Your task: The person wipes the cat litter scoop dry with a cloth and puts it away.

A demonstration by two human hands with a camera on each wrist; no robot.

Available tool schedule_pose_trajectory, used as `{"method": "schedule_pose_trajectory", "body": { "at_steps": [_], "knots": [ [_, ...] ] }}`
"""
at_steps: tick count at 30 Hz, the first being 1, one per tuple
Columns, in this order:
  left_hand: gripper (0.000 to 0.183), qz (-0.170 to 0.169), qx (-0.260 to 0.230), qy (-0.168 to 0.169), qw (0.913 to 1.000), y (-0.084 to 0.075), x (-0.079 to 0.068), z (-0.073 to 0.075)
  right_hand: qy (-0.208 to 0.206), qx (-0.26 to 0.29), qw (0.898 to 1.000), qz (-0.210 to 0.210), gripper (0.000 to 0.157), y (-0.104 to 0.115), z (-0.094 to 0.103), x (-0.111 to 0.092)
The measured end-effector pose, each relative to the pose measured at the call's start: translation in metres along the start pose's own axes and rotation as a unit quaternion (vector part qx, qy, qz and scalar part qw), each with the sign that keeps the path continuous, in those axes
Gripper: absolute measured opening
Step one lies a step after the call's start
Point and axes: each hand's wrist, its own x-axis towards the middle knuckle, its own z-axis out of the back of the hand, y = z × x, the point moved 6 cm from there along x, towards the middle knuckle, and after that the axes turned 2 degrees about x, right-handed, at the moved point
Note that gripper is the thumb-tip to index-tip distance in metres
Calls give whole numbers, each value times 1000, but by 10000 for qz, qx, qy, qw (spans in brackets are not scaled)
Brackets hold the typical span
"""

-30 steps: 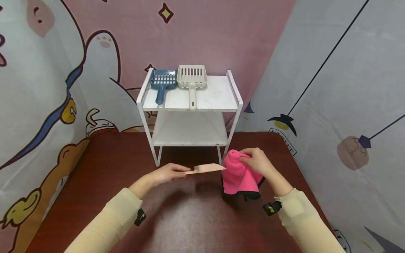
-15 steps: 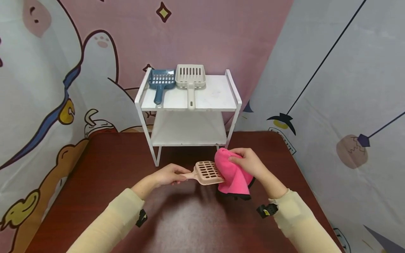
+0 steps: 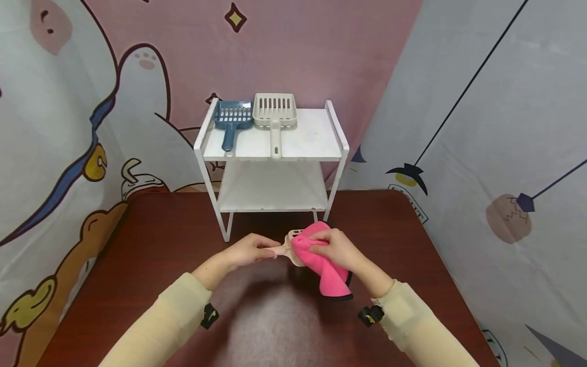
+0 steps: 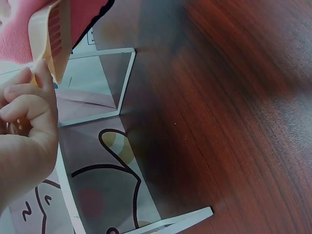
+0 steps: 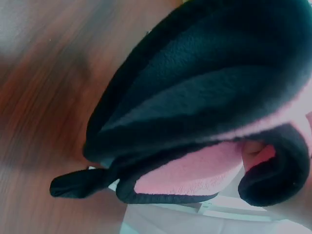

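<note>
In the head view my left hand (image 3: 249,251) grips the handle of a beige slotted litter scoop (image 3: 297,259), held up over the table. My right hand (image 3: 337,248) pinches a pink cloth (image 3: 316,257) with black edging and presses it over the scoop's slotted pan, hiding most of it. The cloth's lower part hangs down below the hand. From the left wrist, the scoop (image 4: 59,41) is seen edge-on with the cloth (image 4: 17,34) behind it. The cloth's dark underside (image 5: 204,92) and a black loop (image 5: 78,184) fill much of the right wrist view.
A white two-tier shelf (image 3: 275,188) stands at the back of the dark red-brown table (image 3: 160,295). On its top tier lie a blue litter scoop (image 3: 231,122) and an off-white one (image 3: 275,120). Printed curtains (image 3: 312,56) hang behind and beside the table.
The scoop has turned from edge-on to show its slotted pan. My right hand has moved left with the cloth, which now lies over the pan. The left hand has barely shifted.
</note>
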Motion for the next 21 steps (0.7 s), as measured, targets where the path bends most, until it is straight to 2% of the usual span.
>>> {"method": "schedule_pose_trajectory", "body": {
  "at_steps": [10,16,21],
  "knots": [
    [34,82,-111,-33,9999,5,-1,2,121,-108,9999,-24,24,-12,8,-4],
    [35,97,-208,34,9997,8,-2,6,-68,-201,9997,-147,26,-25,19,-6],
    [36,113,-265,117,9995,12,-5,13,-270,-500,9973,-465,24,-38,32,-7]
  ]
}}
